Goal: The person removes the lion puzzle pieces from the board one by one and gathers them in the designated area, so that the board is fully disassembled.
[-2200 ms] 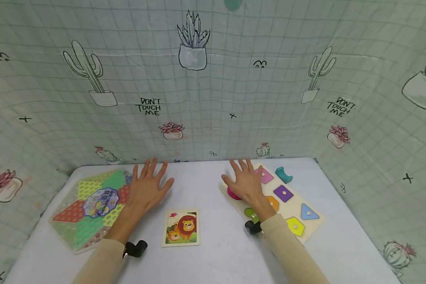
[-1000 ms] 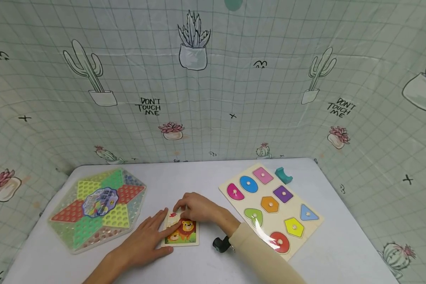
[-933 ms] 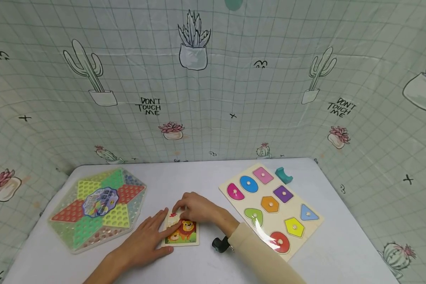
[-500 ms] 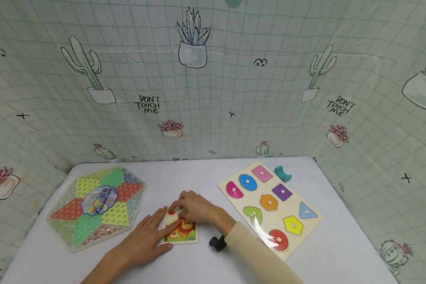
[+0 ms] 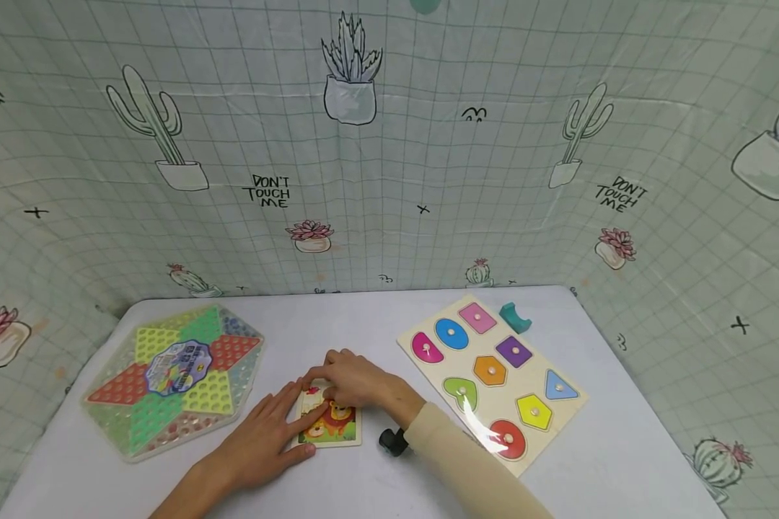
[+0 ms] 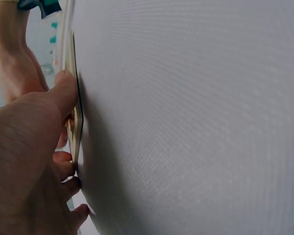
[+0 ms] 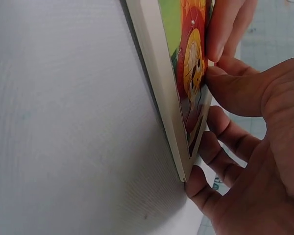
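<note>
A small wooden jigsaw puzzle (image 5: 347, 434) with a lion picture lies flat on the white table (image 5: 389, 483). My left hand (image 5: 260, 440) rests at its left side, fingers mostly straight, the index finger laid across the picture and the thumb near the lower left corner. From the right my right hand (image 5: 357, 378) reaches over the puzzle's upper part, fingers bent at the far edge. In the right wrist view, its thumb touches the picture side of the puzzle (image 7: 188, 63) while other fingertips curl at the edge. The hands cover the puzzle's upper right.
To the left lies a hexagonal checkers board (image 5: 175, 389) under a clear cover. A wooden shape-knob board (image 5: 493, 389) lies at the right, with a teal arch block (image 5: 515, 318) behind it. A grid-patterned cloth (image 5: 389, 158) hangs behind the table.
Both hands were spread over the table's far part, then came together onto the puzzle. Since then the right fingertips have shifted slightly left along its upper part; the left hand stays nearly still.
</note>
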Tool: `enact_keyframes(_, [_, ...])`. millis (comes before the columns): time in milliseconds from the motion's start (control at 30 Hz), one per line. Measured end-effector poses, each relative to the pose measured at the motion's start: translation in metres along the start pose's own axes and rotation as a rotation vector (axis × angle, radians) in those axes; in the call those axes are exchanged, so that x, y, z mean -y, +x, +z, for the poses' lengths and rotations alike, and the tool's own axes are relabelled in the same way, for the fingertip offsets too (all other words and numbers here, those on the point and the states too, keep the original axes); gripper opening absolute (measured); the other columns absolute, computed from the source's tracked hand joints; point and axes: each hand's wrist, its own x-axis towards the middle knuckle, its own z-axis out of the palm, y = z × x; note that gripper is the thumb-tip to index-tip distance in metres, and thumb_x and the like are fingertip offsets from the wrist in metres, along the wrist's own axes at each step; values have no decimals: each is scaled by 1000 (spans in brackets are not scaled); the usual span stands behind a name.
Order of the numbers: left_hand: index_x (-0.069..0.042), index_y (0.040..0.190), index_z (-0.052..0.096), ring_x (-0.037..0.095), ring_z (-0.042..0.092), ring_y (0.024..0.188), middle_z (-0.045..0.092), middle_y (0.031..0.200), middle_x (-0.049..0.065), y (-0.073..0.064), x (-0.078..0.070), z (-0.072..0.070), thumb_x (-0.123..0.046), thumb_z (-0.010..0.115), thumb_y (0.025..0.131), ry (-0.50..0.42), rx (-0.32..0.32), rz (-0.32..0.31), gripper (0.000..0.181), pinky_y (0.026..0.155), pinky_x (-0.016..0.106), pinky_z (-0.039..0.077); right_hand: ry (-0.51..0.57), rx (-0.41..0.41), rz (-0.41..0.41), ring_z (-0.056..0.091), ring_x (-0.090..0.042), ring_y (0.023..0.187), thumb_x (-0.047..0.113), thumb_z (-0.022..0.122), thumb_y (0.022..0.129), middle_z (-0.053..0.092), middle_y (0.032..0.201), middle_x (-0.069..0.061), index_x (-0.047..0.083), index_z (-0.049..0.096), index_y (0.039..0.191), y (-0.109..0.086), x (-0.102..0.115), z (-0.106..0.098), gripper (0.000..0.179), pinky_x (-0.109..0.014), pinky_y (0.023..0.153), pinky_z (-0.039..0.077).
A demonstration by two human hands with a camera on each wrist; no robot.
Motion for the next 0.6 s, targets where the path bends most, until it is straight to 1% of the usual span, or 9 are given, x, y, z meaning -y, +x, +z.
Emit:
enact_keyframes(100, [-29,155,43,42,20,151,14,167,17,0,0,1,-57,52,99,-9,-3,1,63,114,66,24,-13,6,-3,48,-10,91,20,70,94,58,106,5,38,64,133,-1,1,-2,43,-21,74,44])
enact_keyframes(300, [-27,152,47,41,22,151,22,165,20,0,2,4,-58,52,99,-20,-15,-3,61,113,66,25,-29,13,5,49,-10,90,19,70,94,58,105,5,39,64,131,0,3,-4,43,-21,73,44])
enact_keyframes(467, [-28,152,47,41,23,150,22,165,20,1,1,5,-59,52,99,-5,-24,-11,61,113,66,26,-12,0,15,50,-10,90,17,69,94,59,104,5,38,66,129,2,3,-3,40,-23,75,46])
enact_keyframes(600, [-29,152,47,41,22,151,21,165,21,2,0,3,-58,53,99,-11,-19,-22,61,114,66,25,-34,-19,7,51,-9,91,18,66,97,59,104,6,38,66,127,4,2,-1,36,-25,78,48])
